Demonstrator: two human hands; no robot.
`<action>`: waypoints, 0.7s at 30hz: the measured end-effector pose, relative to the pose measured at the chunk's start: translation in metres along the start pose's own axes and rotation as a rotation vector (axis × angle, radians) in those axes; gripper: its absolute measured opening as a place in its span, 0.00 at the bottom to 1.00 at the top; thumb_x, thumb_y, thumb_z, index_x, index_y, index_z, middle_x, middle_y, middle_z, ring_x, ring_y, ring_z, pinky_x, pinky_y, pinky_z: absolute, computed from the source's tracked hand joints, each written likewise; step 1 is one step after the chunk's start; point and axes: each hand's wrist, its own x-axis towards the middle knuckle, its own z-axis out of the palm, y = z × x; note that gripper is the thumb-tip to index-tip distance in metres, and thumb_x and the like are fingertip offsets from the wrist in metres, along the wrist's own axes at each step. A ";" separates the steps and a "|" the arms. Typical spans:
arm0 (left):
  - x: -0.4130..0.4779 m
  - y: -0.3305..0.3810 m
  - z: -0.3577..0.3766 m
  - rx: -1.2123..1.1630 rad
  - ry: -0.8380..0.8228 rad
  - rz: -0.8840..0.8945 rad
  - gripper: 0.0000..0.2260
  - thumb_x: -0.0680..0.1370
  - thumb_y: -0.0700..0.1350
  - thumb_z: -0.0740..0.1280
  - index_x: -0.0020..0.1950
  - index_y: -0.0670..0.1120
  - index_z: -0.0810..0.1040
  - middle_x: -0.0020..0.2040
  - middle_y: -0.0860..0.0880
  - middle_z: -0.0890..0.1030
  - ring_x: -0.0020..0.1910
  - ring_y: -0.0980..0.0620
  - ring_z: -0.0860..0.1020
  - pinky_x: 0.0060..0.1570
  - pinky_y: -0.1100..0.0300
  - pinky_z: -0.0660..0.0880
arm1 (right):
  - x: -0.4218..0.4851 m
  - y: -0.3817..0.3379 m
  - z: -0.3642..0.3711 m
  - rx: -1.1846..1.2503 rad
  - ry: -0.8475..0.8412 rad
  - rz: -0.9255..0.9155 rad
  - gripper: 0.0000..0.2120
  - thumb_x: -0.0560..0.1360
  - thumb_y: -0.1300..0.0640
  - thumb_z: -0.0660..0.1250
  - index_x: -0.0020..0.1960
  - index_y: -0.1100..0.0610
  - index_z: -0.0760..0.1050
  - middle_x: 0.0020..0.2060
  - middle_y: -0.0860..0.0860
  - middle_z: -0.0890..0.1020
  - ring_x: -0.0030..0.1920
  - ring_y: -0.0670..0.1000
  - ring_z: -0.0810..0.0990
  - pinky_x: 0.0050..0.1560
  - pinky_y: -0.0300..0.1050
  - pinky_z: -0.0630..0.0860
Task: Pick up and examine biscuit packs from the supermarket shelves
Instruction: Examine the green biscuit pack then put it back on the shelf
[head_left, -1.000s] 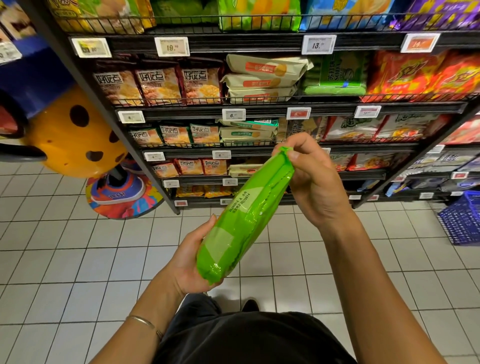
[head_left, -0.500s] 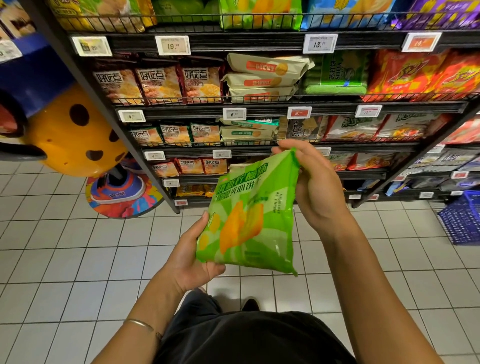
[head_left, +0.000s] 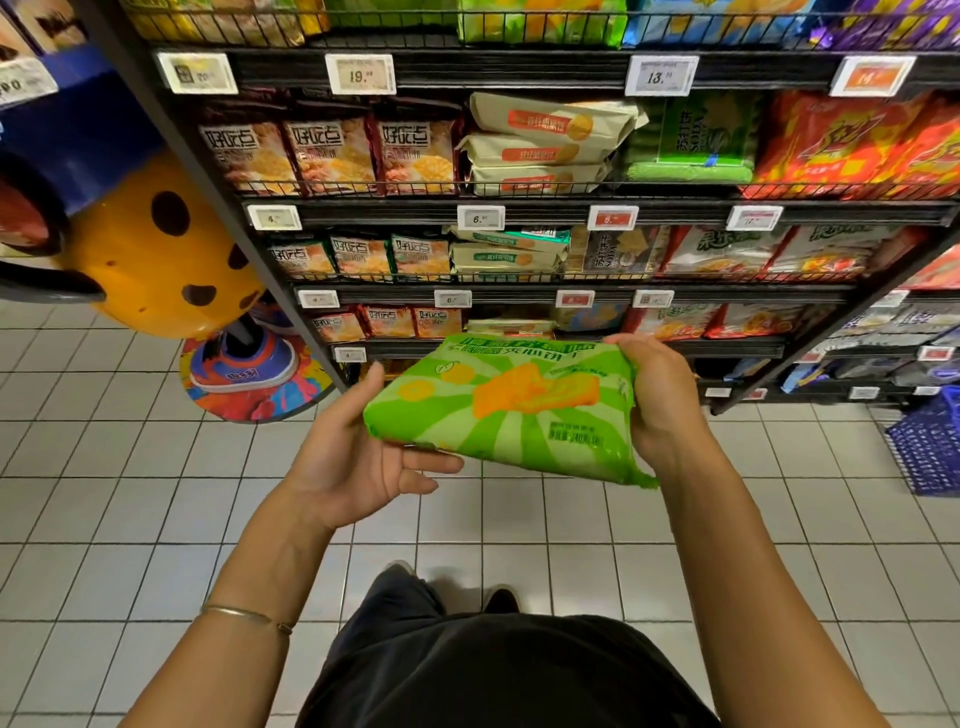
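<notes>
One green biscuit pack (head_left: 509, 410) off the shelves (head_left: 545, 213), under examination: right hand (head_left: 660, 400) grips its end, left hand (head_left: 358, 457) supports it open-fingered; shelved packs (head_left: 540, 150) beyond the hands likely next.

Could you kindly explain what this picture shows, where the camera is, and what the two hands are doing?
There is no machine here: these are a person's two bare hands, filmed by one wide-angle camera worn on the head, looking forward and down. The right hand grips the right end of a green biscuit pack, printed front facing up; the left hand supports its left corner from below with relaxed fingers. Behind stand the supermarket shelves, filled with more snack packs above price tags. Below is a tiled floor.
</notes>
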 end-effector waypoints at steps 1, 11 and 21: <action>0.000 0.002 0.000 -0.002 0.001 0.001 0.31 0.74 0.66 0.65 0.67 0.46 0.83 0.55 0.36 0.86 0.45 0.36 0.87 0.34 0.50 0.85 | 0.000 0.003 0.001 0.001 0.002 0.022 0.12 0.79 0.64 0.62 0.46 0.55 0.83 0.41 0.57 0.84 0.48 0.61 0.82 0.55 0.61 0.77; 0.011 -0.001 -0.011 -0.119 0.146 -0.123 0.36 0.75 0.73 0.59 0.53 0.43 0.89 0.44 0.41 0.88 0.37 0.48 0.88 0.31 0.57 0.84 | -0.003 0.005 0.000 -0.105 -0.010 0.025 0.06 0.79 0.56 0.69 0.44 0.51 0.83 0.41 0.52 0.86 0.43 0.52 0.86 0.30 0.43 0.81; 0.013 -0.013 -0.014 -0.178 0.031 -0.208 0.41 0.79 0.75 0.52 0.75 0.45 0.76 0.74 0.34 0.75 0.69 0.35 0.78 0.41 0.48 0.86 | -0.006 0.002 0.006 -0.232 0.029 -0.061 0.16 0.79 0.37 0.65 0.35 0.37 0.83 0.33 0.43 0.86 0.35 0.46 0.86 0.42 0.48 0.80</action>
